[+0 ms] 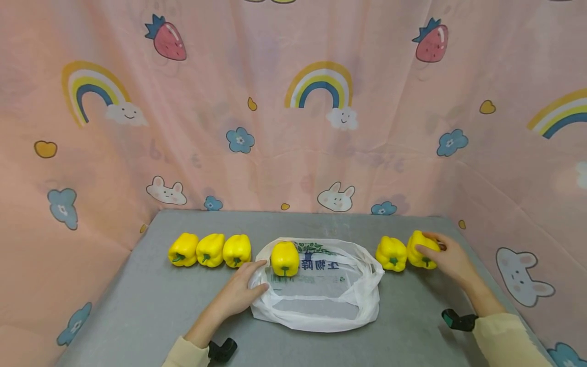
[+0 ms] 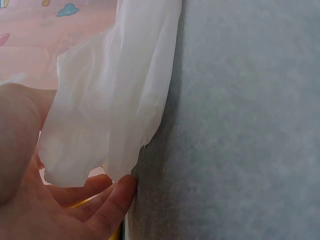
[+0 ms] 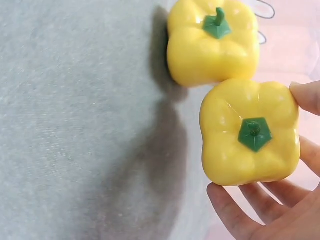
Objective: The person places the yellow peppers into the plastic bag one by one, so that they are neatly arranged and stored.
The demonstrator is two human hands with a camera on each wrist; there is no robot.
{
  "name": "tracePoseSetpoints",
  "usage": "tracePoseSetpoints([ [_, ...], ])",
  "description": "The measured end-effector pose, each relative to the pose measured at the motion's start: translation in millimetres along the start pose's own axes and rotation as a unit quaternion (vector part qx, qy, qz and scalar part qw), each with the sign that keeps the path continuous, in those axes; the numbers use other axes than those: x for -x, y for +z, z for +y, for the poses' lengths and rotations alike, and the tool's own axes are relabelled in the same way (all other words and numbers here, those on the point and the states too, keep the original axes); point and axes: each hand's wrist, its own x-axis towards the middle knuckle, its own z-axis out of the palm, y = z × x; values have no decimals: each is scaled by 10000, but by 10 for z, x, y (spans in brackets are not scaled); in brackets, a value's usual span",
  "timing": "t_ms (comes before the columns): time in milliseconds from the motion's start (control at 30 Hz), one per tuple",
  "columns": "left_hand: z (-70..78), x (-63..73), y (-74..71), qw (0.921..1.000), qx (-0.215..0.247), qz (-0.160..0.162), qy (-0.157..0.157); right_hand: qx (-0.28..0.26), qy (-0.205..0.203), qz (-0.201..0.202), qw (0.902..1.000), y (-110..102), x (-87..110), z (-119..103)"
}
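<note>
A white plastic bag point(image 1: 316, 324) lies on the table with its mouth spread wide. One yellow bell pepper point(image 1: 285, 258) sits inside its left part. My left hand point(image 1: 239, 288) holds the bag's left rim, thumb and fingers spread apart; in the left wrist view the white film point(image 2: 110, 95) hides the thumb tip. At the right, my right hand point(image 1: 451, 257) grips a yellow bell pepper point(image 3: 250, 132) between thumb and fingers, its green stem facing the wrist camera. Beside that one stands another yellow pepper point(image 1: 392, 253), the two almost touching.
Left of the bag, three yellow peppers point(image 1: 210, 250) stand in a row on the grey table point(image 1: 137, 306). A pink printed curtain point(image 1: 275, 168) hangs behind the table and along both sides.
</note>
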Motion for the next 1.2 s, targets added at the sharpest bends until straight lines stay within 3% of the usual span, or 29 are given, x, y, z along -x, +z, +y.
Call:
tracePoseSetpoints([
  [600,-7,-1,1,9999,7,-42,-98,139,-446,474,9978,-63,7,-294],
  [1200,-24,-7,5,9999,27,-32,-116,100,-730,721,9947,66,7,-603],
])
